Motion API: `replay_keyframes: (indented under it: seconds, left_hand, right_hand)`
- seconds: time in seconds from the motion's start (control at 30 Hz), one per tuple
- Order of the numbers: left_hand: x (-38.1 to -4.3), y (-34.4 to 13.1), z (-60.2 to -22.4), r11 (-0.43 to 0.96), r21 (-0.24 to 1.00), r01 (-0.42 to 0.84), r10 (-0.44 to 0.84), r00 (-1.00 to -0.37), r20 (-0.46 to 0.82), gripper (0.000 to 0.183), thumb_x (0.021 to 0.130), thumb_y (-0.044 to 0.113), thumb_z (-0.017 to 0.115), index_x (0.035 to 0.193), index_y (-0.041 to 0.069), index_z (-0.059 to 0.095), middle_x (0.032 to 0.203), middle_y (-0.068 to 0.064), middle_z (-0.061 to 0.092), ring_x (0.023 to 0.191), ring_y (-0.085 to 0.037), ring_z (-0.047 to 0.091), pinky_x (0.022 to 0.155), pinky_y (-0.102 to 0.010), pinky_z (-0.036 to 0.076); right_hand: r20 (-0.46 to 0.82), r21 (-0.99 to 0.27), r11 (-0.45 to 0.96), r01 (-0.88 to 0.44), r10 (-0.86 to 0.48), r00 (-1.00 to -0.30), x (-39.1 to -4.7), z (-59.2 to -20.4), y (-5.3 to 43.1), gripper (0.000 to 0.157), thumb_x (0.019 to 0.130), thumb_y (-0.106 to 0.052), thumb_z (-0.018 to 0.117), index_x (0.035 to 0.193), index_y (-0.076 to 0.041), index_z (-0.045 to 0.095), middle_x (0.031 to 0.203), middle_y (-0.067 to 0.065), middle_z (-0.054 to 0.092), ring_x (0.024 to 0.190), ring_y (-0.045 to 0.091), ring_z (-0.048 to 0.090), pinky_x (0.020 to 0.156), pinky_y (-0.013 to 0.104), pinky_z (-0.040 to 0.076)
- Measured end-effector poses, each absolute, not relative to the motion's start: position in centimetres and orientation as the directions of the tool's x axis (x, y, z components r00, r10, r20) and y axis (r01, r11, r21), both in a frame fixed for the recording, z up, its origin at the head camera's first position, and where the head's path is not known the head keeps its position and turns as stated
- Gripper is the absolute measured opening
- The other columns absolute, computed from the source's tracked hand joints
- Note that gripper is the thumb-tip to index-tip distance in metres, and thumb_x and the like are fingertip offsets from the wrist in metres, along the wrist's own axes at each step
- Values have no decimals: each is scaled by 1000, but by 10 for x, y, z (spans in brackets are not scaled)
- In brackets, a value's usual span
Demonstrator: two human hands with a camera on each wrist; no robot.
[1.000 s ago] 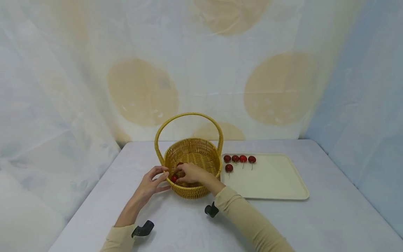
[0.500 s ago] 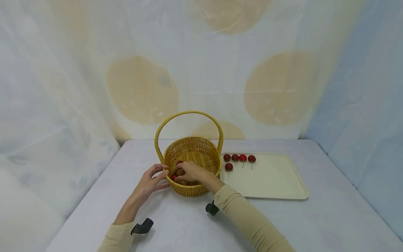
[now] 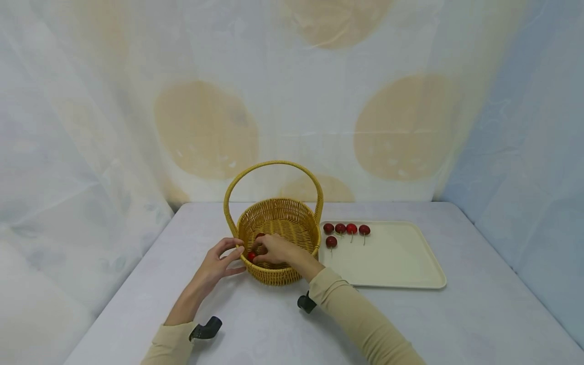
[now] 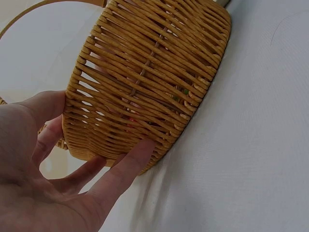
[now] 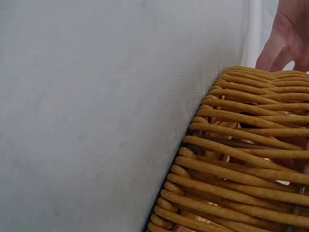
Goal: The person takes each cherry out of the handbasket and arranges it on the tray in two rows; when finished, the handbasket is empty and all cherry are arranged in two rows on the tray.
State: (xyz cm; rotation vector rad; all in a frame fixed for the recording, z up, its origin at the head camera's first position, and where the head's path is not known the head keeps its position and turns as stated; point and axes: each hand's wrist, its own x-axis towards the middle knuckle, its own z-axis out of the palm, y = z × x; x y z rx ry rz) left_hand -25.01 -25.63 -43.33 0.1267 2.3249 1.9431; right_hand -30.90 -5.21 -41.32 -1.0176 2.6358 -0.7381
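Note:
A yellow-brown woven basket [image 3: 292, 215] with a tall arched handle stands on the table. My left hand [image 3: 214, 263] holds its left side, thumb at the rim and other fingers against the outer wall; the left wrist view shows this hand [image 4: 72, 188] on the weave. My right hand [image 3: 276, 249] reaches down inside the basket, its thumb and forefinger curled about a red cherry [image 3: 252, 256] near the left wall. Another cherry [image 3: 260, 235] shows just behind that hand. In the right wrist view the basket wall [image 5: 241, 164] hides the right fingers.
Right of the basket lies a cream tray [image 3: 392, 263]. At its far left are a row of several stemmed cherries [image 3: 352, 228] and a single cherry [image 3: 331, 242] in front of them. A patterned cloth [image 3: 301, 101] hangs behind the table [image 3: 255, 324].
Both hands stay almost where they were, with only slight shifts at the cherry inside the basket. The whole head view has moved a little; the basket, tray and cherries on it keep their places.

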Motion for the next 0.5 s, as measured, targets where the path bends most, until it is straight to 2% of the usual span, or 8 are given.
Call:
replay_keyframes:
  seconds: [0.33,0.5]
  left_hand:
    - [-252,-256,-430,181,983,-10,127,-991,-34,47,97,32,62,133,6,47,144,-14,39,125,-36,54,89,-51,58]
    - [-250,-256,-432,166,986,-13,131,-991,-35,49,96,32,63,133,5,46,145,-15,39,129,-40,51,91,-53,57]
  right_hand:
    - [-12,-509,626,-591,-691,-723,-311,-413,-53,35,92,-27,69,125,-16,66,109,0,72,97,11,65,87,24,56]
    - [-9,-506,628,-590,-689,-725,-309,-413,-52,34,92,-28,69,124,-15,66,108,0,71,96,11,65,86,23,57]
